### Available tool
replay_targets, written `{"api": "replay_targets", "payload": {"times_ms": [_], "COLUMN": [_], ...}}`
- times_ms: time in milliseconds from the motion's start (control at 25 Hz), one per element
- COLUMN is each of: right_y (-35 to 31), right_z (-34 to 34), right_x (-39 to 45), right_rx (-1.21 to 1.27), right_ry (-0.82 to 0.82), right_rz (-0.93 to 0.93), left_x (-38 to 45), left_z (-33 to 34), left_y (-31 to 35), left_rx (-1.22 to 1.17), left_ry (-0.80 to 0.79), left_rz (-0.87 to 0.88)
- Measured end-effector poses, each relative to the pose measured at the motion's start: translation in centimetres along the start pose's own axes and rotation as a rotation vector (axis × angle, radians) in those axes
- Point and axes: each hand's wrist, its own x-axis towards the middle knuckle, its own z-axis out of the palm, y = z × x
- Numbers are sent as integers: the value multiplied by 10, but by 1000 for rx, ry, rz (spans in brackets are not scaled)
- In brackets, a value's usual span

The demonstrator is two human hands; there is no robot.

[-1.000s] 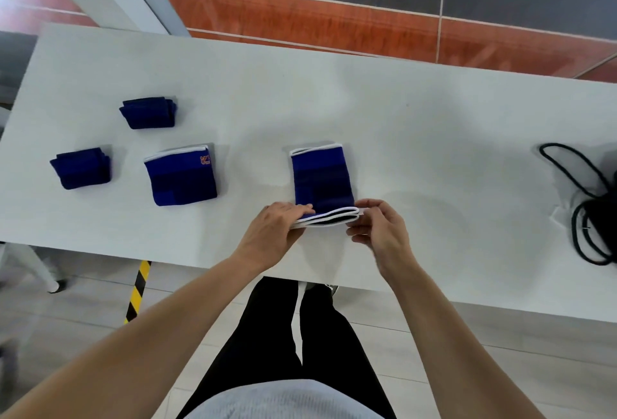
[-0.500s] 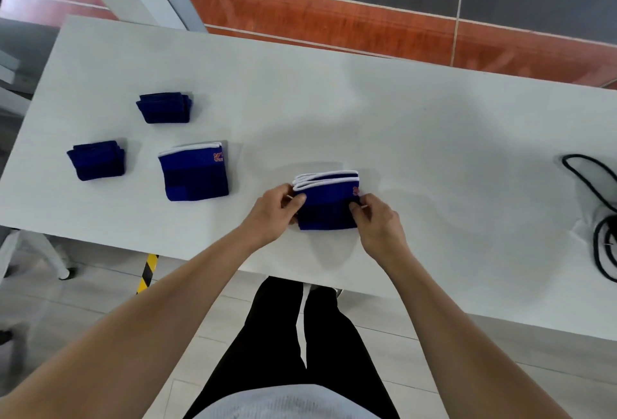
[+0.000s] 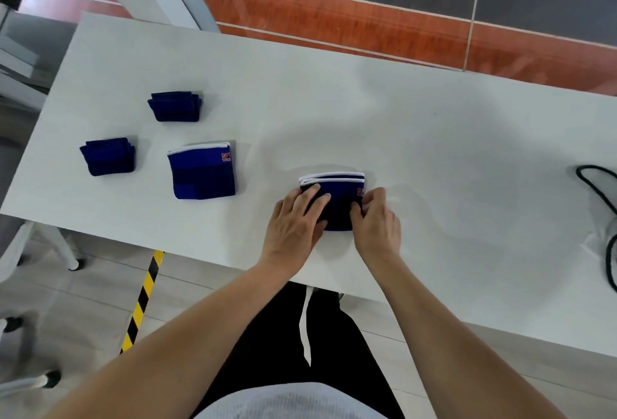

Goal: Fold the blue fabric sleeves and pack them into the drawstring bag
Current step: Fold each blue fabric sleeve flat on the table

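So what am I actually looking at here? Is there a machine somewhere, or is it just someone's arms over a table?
There is no machine here. A person wears a camera on their head, so this single picture looks down at their own bare arms and the white table in front of them.

The left hand and the right hand both press on a blue sleeve with a white edge, folded over on itself.

To the left lie three more blue pieces: a folded sleeve with a white edge and orange logo, and two smaller dark blue bundles farther left.

At the far right edge a black cord loops across something pale, probably the drawstring bag, though most of it is cut off by the frame.
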Motion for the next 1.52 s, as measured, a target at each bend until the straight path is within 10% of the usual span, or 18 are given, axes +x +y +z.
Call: {"api": "replay_targets", "payload": {"times_ms": [240,520,960,1520], "right_y": [21,0,-125,-209], "right_z": [15,6,72,122], "right_x": [-8,-9,-45,-40], "right_rx": [-354,-472,-183,411], "right_ry": [178,31,-53,-271], "right_rz": [-506,-384,-453,164], "left_x": [2,16,-30,-22], "left_z": [4,-22,-99,-107], "left_y": [7,8,-133,-201], "left_rx": [-19,-111,-240,-674], "left_ry": [-182,-300,-9,-114], "left_rz": [-129,-145,-464,-772]}}
